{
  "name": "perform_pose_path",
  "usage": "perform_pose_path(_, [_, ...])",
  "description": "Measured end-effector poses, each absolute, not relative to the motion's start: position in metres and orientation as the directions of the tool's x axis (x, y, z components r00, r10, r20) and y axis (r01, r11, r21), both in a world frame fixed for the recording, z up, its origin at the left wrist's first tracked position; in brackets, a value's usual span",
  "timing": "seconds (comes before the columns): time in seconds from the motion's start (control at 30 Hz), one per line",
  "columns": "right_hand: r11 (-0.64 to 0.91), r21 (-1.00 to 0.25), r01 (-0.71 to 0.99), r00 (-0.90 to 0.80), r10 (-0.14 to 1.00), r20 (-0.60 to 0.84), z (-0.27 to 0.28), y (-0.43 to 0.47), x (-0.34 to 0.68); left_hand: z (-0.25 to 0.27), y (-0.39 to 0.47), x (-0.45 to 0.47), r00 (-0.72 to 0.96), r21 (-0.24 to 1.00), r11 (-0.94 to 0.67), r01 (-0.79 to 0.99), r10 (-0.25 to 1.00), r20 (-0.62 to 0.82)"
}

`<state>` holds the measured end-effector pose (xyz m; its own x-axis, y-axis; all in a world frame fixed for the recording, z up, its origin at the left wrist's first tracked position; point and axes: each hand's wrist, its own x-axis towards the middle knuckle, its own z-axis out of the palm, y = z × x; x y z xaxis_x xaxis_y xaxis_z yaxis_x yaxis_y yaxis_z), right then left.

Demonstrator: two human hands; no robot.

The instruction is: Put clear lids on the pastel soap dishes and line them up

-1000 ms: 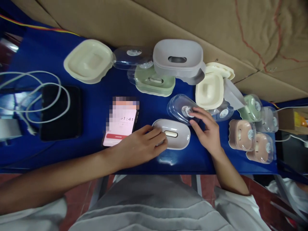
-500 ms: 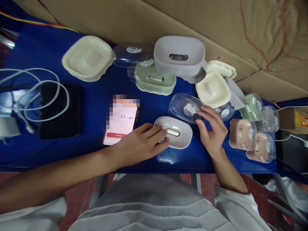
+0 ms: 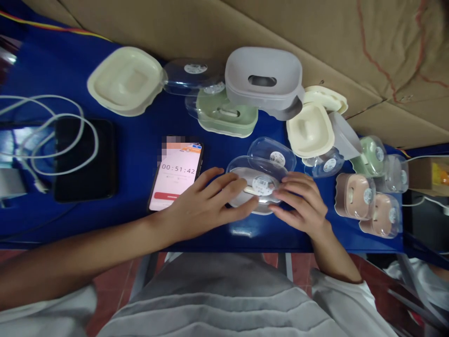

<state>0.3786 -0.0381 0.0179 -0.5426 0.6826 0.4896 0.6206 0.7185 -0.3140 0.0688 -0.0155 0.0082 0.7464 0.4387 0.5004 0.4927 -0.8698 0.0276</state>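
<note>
A clear plastic lid (image 3: pixel 242 164) with a round white label lies over a grey oval soap dish (image 3: pixel 270 208). The dish has a pale strip in its central slot. My right hand (image 3: pixel 301 201) grips the lid's right end between fingers and thumb. At the left end, my left hand (image 3: pixel 213 201) lies across the lid and dish with its fingers apart. Whether the lid is seated cannot be made out. Just behind it rests another clear lid (image 3: pixel 268 147). A phone (image 3: pixel 173 180) showing a running timer lies left of the dish.
Along the back stand a cream tray (image 3: pixel 122 79), a green dish (image 3: pixel 228 114), a larger grey dish (image 3: pixel 263 70) and a cream dish (image 3: pixel 310 131). Lidded pink dishes (image 3: pixel 356 196) sit at right. A black device (image 3: pixel 86 159) and white cable (image 3: pixel 96 140) lie left. A cardboard wall rises behind.
My right hand has brought a clear lid left and toward me, over the grey dish. Another clear lid stays behind. The left hand's fingers have shifted slightly right.
</note>
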Motion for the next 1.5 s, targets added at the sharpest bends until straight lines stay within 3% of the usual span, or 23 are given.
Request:
perform_pose_path(0.3, [0.692, -0.294, 0.66, -0.695, 0.71, 0.113, 0.023, -0.035, 0.367, 0.009, -0.013, 0.069, 0.795, 0.054, -0.901, 0.431, 0.408, 0.449])
perform_pose_path(0.43, [0.688, -0.243, 0.684, -0.697, 0.714, 0.059, 0.024, -0.039, 0.365, 0.01, -0.012, 0.067, 0.798, 0.086, -0.907, 0.412, 0.404, 0.447])
perform_pose_path(0.63, [0.671, -0.207, 0.712, -0.653, 0.741, 0.156, 0.011, -0.053, 0.367, 0.01, -0.012, 0.069, 0.801, 0.084, -0.914, 0.396, 0.389, 0.454])
perform_pose_path(1.03, [0.675, -0.27, 0.686, -0.611, 0.737, 0.29, -0.022, -0.054, 0.381, 0.01, -0.013, 0.069, 0.814, 0.115, -0.923, 0.367, 0.378, 0.44])
perform_pose_path(1.2, [0.68, -0.348, 0.646, -0.604, 0.733, 0.312, -0.019, -0.052, 0.382, 0.002, -0.014, 0.073, 0.776, 0.178, -0.911, 0.371, 0.409, 0.48])
perform_pose_path(1.4, [0.623, -0.368, 0.691, -0.581, 0.781, 0.23, -0.022, -0.052, 0.384, -0.001, -0.012, 0.071, 0.814, 0.151, -0.928, 0.341, 0.372, 0.447])
perform_pose_path(1.5, [0.644, -0.368, 0.67, -0.592, 0.763, 0.259, -0.022, -0.052, 0.384, 0.0, -0.011, 0.071, 0.828, 0.129, -0.931, 0.341, 0.362, 0.428])
